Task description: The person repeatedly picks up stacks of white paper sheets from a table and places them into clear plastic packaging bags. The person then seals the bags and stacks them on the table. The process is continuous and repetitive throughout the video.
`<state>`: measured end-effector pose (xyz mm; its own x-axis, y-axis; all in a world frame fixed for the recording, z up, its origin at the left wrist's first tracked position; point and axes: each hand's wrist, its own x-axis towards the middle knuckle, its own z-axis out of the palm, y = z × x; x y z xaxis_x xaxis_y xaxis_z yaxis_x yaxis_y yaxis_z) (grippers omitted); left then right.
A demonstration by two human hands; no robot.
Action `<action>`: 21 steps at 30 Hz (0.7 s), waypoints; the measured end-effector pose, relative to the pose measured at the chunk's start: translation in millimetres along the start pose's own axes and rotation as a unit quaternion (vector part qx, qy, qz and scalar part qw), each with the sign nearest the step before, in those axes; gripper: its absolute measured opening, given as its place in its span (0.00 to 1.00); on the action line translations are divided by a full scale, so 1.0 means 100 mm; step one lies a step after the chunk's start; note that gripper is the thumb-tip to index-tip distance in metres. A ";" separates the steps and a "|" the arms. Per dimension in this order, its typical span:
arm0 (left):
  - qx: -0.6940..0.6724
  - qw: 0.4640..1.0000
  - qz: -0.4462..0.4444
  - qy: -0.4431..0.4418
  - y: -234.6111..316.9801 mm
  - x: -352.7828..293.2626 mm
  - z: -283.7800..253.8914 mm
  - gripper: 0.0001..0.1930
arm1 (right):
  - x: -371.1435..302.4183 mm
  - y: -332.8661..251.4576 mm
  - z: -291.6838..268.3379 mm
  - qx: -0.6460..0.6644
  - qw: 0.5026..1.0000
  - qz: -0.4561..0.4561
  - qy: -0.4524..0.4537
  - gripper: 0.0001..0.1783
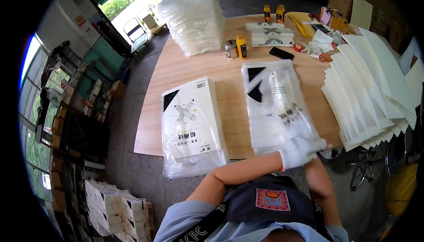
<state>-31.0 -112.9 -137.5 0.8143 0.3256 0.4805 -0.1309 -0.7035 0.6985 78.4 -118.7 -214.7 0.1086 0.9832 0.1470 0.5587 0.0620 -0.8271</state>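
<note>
both gloved hands meet at the near edge of the counter (229,109), the left hand (293,153) and right hand (316,145) closed on the lower end of a clear plastic bag (276,105) holding a white paper pad. a bagged stack of pads (192,125) lies just left; fanned cream sheets (375,87) lie right.

right hand (319,145) hidden behind left glove (298,152)

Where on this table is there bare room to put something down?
Bare wood lies between the bagged pad stack and the bagged pad under the gloved hands, and behind that stack toward the clear bag pile. The fanned cream sheets crowd the right.
</note>
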 end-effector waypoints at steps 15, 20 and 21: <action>0.356 0.875 -0.299 0.135 -1.07 -1.63 -0.26 0.07 | -0.55 0.43 -0.13 -0.451 0.878 0.147 0.066 0.21; 0.233 0.872 -0.362 0.231 -0.63 -1.88 -0.39 0.11 | -0.99 -0.01 -0.21 -0.405 0.898 0.155 -0.071 0.17; 0.213 0.878 -0.365 0.226 -0.49 -2.00 -0.35 0.12 | -1.14 -0.14 -0.24 -0.387 0.908 0.142 -0.069 0.17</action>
<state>-207.5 -121.7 -249.5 0.2733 0.9374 0.2157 0.6346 -0.3443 0.6920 77.6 -235.7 -206.9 0.2644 0.9560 -0.1272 0.9409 -0.2846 -0.1834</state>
